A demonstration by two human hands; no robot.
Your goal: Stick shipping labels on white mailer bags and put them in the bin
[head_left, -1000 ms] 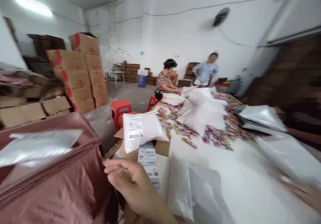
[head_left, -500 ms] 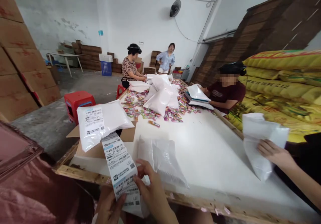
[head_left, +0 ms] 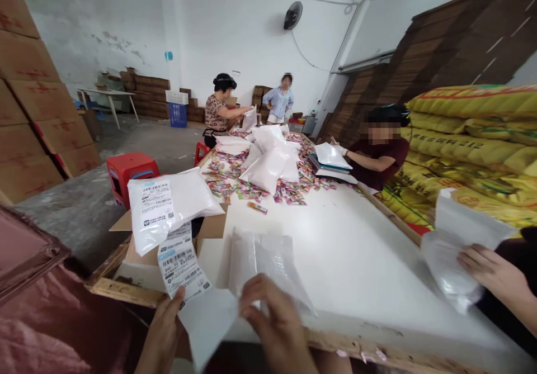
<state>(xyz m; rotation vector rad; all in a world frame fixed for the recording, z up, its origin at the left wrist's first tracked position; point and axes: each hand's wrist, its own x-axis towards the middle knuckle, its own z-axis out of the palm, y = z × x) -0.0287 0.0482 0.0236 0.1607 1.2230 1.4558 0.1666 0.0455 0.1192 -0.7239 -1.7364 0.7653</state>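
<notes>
Peeling white sheet [head_left: 207, 321] off label strip [head_left: 181, 262]: left hand [head_left: 161, 335] fingers pinch strip; right hand [head_left: 279, 323] grip unclear; pull slowly, low.

- The white table [head_left: 356, 251] is bare across its middle and right, leaving open room between the clear bags [head_left: 268, 259] and the co-worker's hand [head_left: 486, 268].
- The clear bags lie stacked near the front edge, just ahead of the right hand [head_left: 274, 326].
- At front left, a cardboard box [head_left: 212, 226] topped by a white parcel [head_left: 172, 206] fills the corner. The label strip [head_left: 180, 262] runs from it to the left hand [head_left: 161, 335].
- The co-worker's hand and its white bag [head_left: 455, 251] crowd the right edge.
- Candy packets [head_left: 251, 187] and filled bags [head_left: 268, 164] cover the far end.
- A pink sheet [head_left: 62, 318] closes the left side.
</notes>
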